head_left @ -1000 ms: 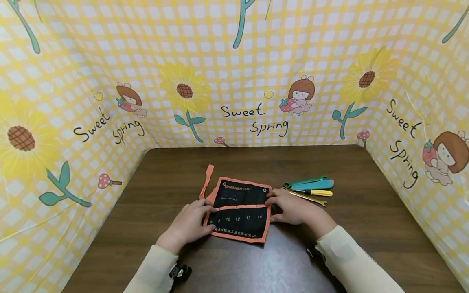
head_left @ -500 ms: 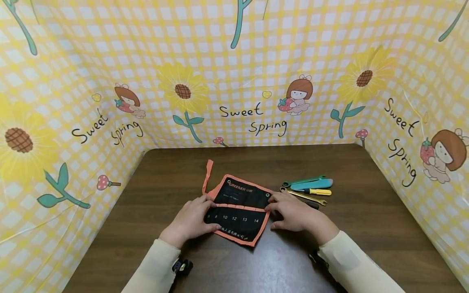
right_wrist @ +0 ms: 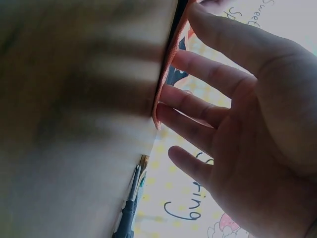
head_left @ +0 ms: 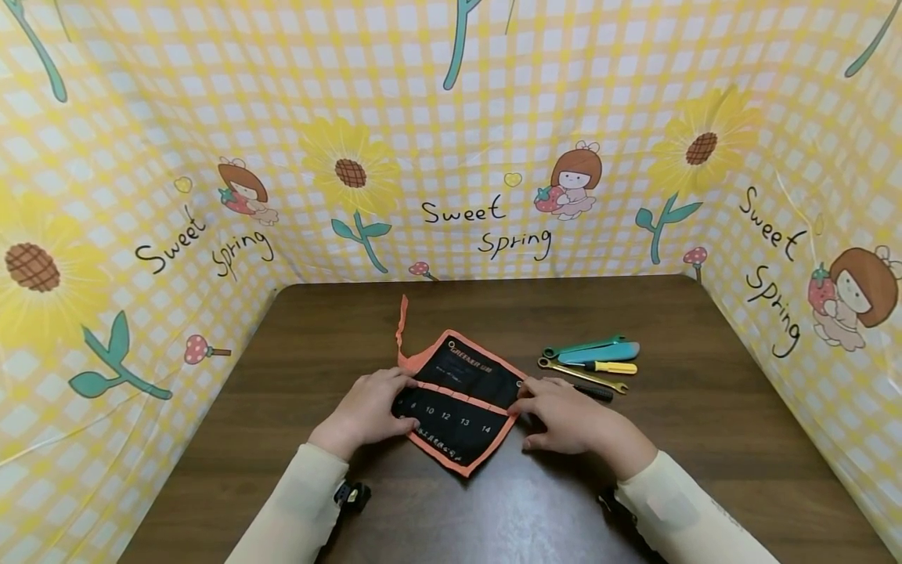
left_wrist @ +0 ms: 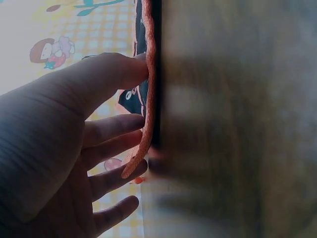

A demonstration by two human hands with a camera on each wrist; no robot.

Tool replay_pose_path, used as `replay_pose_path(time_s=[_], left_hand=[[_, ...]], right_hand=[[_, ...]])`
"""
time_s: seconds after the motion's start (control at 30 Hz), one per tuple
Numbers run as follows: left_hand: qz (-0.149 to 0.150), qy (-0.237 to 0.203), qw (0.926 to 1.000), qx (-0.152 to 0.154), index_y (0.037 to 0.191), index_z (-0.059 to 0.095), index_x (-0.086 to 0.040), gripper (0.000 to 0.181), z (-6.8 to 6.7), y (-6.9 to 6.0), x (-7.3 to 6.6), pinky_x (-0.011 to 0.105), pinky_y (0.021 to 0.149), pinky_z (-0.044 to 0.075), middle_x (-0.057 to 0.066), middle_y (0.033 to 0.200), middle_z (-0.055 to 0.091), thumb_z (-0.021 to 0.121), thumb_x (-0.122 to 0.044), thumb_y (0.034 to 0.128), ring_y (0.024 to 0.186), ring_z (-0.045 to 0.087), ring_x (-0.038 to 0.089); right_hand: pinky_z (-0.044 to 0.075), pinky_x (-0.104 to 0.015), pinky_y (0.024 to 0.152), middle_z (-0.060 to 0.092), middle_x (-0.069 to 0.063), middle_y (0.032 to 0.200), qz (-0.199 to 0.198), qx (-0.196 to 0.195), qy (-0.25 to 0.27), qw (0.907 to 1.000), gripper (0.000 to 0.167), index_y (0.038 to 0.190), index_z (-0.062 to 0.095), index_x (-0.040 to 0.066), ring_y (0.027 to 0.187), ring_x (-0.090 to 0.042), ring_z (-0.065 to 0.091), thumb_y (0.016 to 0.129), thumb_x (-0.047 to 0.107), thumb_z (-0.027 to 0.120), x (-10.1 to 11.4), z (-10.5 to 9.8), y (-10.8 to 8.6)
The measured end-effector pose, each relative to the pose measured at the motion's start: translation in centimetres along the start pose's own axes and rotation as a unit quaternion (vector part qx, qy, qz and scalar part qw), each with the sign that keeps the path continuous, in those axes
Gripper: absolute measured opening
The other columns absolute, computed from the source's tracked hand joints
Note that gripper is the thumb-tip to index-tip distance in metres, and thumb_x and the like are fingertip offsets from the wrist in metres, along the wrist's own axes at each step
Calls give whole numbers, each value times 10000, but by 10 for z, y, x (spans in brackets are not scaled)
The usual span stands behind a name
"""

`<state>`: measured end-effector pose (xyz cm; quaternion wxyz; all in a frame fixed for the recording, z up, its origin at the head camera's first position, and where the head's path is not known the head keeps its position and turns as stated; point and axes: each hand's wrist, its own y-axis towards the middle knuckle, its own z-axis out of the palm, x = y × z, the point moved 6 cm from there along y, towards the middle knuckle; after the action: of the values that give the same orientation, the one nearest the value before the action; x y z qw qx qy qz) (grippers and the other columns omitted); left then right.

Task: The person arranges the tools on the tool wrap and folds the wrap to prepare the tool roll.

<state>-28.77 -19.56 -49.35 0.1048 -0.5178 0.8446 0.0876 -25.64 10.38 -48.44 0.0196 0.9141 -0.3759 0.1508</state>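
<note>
A black fabric tool pouch [head_left: 468,380] with orange trim lies flat and turned at an angle on the table in the head view. Printed numbers mark its row of pockets. My left hand [head_left: 366,411] rests on its left edge with fingers extended and the thumb on the lower part. On the opposite side, fingertips of my right hand [head_left: 567,415] touch the right edge, thumb apart from the cloth. Both wrist views show loosely straight fingers along the orange edging [left_wrist: 150,74]. An orange tie strap [head_left: 402,329] trails off the far left side.
Right of the pouch lie a green wrench [head_left: 557,352], a light-blue tool [head_left: 625,351], a yellow-handled screwdriver [head_left: 615,367], a golden wrench [head_left: 588,377] and a black-handled screwdriver [right_wrist: 128,218]. Yellow checked cloth [head_left: 451,117] walls the wooden table [head_left: 338,313] at back and sides.
The pouch has rotated clockwise under both hands, its bottom right corner swinging toward the left. The right hand has shifted slightly nearer; the strap has moved farther back.
</note>
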Motion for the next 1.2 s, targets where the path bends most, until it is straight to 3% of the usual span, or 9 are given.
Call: replay_pose_path(time_s=[0.33, 0.5, 0.73, 0.93, 1.2], left_hand=[[72, -123, 9999, -10, 1401, 661, -126, 666, 1, -2, -3, 596, 1124, 366, 127, 1487, 564, 871, -404, 834, 1379, 501, 337], [108, -208, 9991, -349, 1419, 642, -123, 612, 0, -10, -9, 627, 1109, 368, 147, 1501, 530, 834, -361, 889, 1389, 475, 366], [-74, 91, 9967, -809, 1368, 680, -136, 603, -2, -23, -18, 579, 1061, 408, 110, 1395, 580, 850, -430, 870, 1283, 526, 341], [-245, 205, 9977, -605, 1366, 681, -130, 649, 3, -30, -23, 505, 941, 459, 84, 1272, 611, 837, -509, 862, 1132, 566, 290], [-409, 144, 9986, -319, 1346, 688, -118, 664, 9, -30, -21, 527, 952, 458, 104, 1294, 595, 838, -529, 847, 1155, 552, 302]], right_hand=[[457, -479, 968, 618, -19, 1160, -22, -307, 74, 9995, 359, 1228, 763, 187, 1079, -214, 571, 922, 365, 822, 5, -10, 6], [488, -447, 872, 625, -21, 1109, 94, -634, 2, 9979, 348, 1247, 763, 177, 976, -183, 577, 944, 341, 807, -6, -21, 13], [460, -408, 789, 622, -26, 1098, 359, -612, 234, 9972, 321, 1274, 747, 134, 893, -156, 551, 988, 280, 764, -30, -25, 26], [537, -383, 825, 646, -16, 1106, 359, -509, 571, 9964, 216, 1234, 759, 112, 923, -151, 626, 1031, 132, 689, -41, -22, 32], [556, -398, 839, 651, 24, 1027, 301, -440, 401, 9978, 145, 1087, 810, 150, 913, -156, 642, 981, 78, 741, -41, -19, 34]])
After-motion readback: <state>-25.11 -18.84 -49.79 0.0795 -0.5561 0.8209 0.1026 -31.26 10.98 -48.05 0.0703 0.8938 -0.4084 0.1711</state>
